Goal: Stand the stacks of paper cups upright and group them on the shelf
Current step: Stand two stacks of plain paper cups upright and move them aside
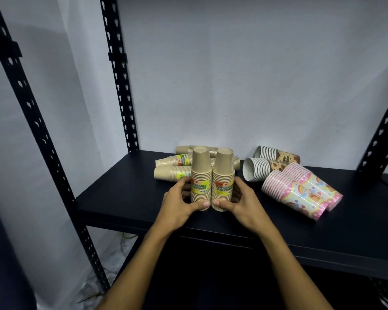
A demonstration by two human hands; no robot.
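Note:
Two brown kraft cup stacks stand upright, bottoms up, side by side near the front of the black shelf (126,198). My left hand (179,204) grips the left upright stack (201,173), and my right hand (240,202) grips the right upright stack (223,175). Behind them several more kraft stacks (173,173) lie on their sides. To the right lie two white-and-brown patterned stacks (263,170) and two pink cartoon-print stacks (300,193), all tipped over.
Black perforated uprights (119,74) frame the shelf at left and a further one at the right edge (383,135). A pale wall stands right behind the shelf. Bare shelf surface lies to the left of the cups and along the front edge.

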